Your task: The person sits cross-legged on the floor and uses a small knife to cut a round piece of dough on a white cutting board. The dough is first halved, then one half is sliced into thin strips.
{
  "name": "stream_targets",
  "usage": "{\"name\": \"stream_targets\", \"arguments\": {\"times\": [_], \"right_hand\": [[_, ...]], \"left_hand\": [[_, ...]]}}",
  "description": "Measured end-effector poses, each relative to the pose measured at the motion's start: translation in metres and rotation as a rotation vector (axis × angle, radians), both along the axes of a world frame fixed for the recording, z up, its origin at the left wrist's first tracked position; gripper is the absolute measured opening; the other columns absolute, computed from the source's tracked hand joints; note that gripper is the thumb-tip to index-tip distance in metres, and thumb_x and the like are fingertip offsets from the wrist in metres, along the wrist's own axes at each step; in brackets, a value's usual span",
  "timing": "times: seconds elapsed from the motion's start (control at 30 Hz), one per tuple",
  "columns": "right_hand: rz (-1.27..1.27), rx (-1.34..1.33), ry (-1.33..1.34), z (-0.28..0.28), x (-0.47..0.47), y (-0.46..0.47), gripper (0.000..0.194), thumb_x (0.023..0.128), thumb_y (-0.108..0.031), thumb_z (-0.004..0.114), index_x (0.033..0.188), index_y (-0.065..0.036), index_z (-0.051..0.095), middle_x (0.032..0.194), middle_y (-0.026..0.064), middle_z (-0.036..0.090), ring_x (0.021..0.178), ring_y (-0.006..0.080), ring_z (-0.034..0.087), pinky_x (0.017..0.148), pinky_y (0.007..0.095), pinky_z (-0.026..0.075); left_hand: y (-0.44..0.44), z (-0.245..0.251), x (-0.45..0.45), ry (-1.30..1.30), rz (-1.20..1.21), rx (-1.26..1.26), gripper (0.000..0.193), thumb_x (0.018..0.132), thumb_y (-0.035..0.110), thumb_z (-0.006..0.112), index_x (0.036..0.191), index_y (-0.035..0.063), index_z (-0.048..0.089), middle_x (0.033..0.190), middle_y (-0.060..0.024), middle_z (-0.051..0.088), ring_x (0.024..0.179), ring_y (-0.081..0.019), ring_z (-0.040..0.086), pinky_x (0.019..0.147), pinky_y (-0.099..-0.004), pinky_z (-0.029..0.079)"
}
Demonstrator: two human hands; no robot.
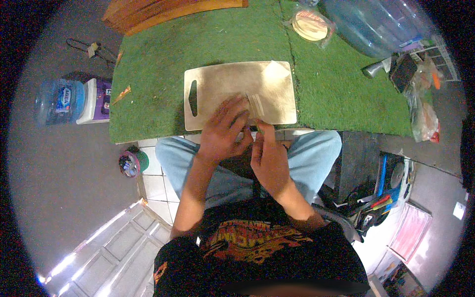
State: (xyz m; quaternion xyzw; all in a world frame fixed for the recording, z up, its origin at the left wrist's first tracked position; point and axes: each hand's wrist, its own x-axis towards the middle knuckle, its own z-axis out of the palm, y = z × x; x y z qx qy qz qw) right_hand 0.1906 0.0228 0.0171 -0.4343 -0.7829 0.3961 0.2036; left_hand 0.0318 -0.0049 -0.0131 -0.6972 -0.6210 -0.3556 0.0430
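Observation:
A pale cutting board (226, 80) with a slotted handle lies at the table's front edge. My left hand (227, 128) is over its front part, fingers spread and slightly blurred; what is beneath them is hidden. Several narrow pale strips (256, 105) lie side by side just right of those fingertips. My right hand (270, 159) is at the board's front edge, its fingers curled and the index finger extended towards the strips. It pinches something thin and small, mostly hidden by the fingers. A thin pale sheet (276, 73) lies at the board's far right corner.
Green artificial turf (156, 85) covers the table. At the far right are round pale discs in a plastic bag (311, 25), a big clear water bottle (378, 22) and a dark cylinder (372, 69). A wooden object (170, 15) borders the far left. A basket (133, 163) stands below left.

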Motion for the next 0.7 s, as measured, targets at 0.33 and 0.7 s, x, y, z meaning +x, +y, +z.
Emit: {"name": "stream_targets", "arguments": {"times": [0.33, 0.7], "right_hand": [[-0.012, 0.097, 0.064, -0.003, -0.001, -0.001, 0.031, 0.098, -0.005, 0.049, 0.128, -0.004, 0.044, 0.091, 0.0283, 0.064, 0.081, 0.0488, 0.064, 0.067, 0.0529, 0.051], [0.004, 0.006, 0.032, -0.002, -0.001, 0.001, 0.030, 0.100, -0.009, 0.048, 0.129, -0.004, 0.044, 0.093, 0.0269, 0.066, 0.081, 0.0484, 0.065, 0.068, 0.0529, 0.051]], "left_hand": [[-0.011, -0.004, 0.011, 0.063, 0.077, -0.134, 0.043, 0.082, 0.016, 0.063, 0.122, 0.0026, 0.056, 0.143, -0.0155, 0.051, 0.137, -0.0334, 0.045, 0.116, -0.0497, 0.032], [-0.018, -0.005, 0.019, 0.134, 0.151, -0.266, 0.055, 0.090, 0.025, 0.057, 0.139, 0.0022, 0.047, 0.152, -0.0128, 0.042, 0.143, -0.0314, 0.036, 0.119, -0.0499, 0.022]]}}
